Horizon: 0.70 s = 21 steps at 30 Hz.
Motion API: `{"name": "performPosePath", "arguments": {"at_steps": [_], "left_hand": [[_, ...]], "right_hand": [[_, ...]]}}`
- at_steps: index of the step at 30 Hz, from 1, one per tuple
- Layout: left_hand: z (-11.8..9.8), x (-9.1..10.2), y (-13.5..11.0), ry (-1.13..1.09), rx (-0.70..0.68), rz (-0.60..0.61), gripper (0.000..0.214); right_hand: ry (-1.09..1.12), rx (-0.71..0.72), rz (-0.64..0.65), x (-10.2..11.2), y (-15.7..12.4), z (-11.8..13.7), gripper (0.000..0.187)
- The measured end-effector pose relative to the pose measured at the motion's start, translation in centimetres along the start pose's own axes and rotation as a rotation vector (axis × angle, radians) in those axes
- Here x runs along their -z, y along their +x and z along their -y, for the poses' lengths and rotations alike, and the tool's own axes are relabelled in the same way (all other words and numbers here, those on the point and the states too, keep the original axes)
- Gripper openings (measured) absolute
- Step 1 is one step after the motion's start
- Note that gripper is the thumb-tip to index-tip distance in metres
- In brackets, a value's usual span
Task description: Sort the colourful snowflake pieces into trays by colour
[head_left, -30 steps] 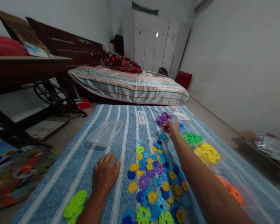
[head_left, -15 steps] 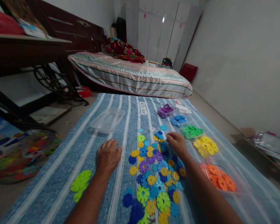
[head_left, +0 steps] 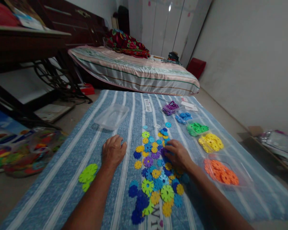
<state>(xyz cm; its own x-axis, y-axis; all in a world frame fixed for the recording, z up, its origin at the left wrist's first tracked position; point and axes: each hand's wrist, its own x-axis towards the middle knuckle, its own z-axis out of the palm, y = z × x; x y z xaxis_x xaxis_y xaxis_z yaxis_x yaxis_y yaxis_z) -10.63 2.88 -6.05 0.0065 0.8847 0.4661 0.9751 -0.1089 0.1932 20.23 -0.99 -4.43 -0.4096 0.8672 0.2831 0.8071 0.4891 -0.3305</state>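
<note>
A heap of flat flower-shaped plastic discs in blue, yellow, purple and green lies on a blue striped cloth. My right hand rests on the heap's right side, its fingers curled down onto blue and purple discs. My left hand lies palm down on the cloth just left of the heap, fingers bent and holding nothing that shows. Clear trays to the right hold sorted discs: purple, blue, green, yellow and orange.
An empty clear tray sits on the cloth ahead of my left hand. A few lime-green discs lie at the left. A low mattress lies beyond the cloth, a dark table frame stands left, and a bag of toys lies below it.
My right hand drew back from the purple tray at the far side to the heap. The view tilted down, and my left hand stayed on the cloth.
</note>
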Motion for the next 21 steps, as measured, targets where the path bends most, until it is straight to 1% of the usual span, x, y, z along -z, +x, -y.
{"name": "performPosePath", "arguments": {"at_steps": [2, 4, 7, 9, 12, 15, 17, 21], "left_hand": [[0.1, -0.1, 0.0, 0.004, 0.002, -0.003, 0.023], [0.1, -0.1, 0.0, 0.007, 0.002, 0.001, 0.024], [0.2, -0.1, -0.1, 0.004, -0.001, 0.008, 0.025], [0.2, -0.1, -0.1, -0.002, -0.004, 0.009, 0.026], [0.4, -0.1, -0.1, -0.009, -0.012, 0.006, 0.028], [0.5, -0.1, -0.1, -0.01, -0.023, -0.001, 0.027], [0.5, -0.1, -0.1, -0.011, -0.023, -0.004, 0.027], [0.6, -0.2, -0.1, -0.006, -0.018, -0.013, 0.026]], "right_hand": [[-0.086, 0.007, 0.064, 0.0, 0.7, 0.4, 0.028], [-0.153, -0.024, 0.145, 0.1, 1.3, 0.6, 0.035], [-0.184, -0.038, 0.234, 0.4, 2.1, 0.6, 0.035], [-0.163, -0.022, 0.244, 0.7, 2.3, 0.6, 0.032], [-0.074, -0.007, 0.195, 1.3, 2.3, 0.7, 0.021], [0.078, -0.04, 0.125, 1.6, 2.3, 0.6, 0.007], [0.215, -0.111, 0.073, 1.6, 2.4, 0.4, 0.003], [0.521, -0.366, -0.051, 1.2, 3.5, -0.4, 0.018]]}}
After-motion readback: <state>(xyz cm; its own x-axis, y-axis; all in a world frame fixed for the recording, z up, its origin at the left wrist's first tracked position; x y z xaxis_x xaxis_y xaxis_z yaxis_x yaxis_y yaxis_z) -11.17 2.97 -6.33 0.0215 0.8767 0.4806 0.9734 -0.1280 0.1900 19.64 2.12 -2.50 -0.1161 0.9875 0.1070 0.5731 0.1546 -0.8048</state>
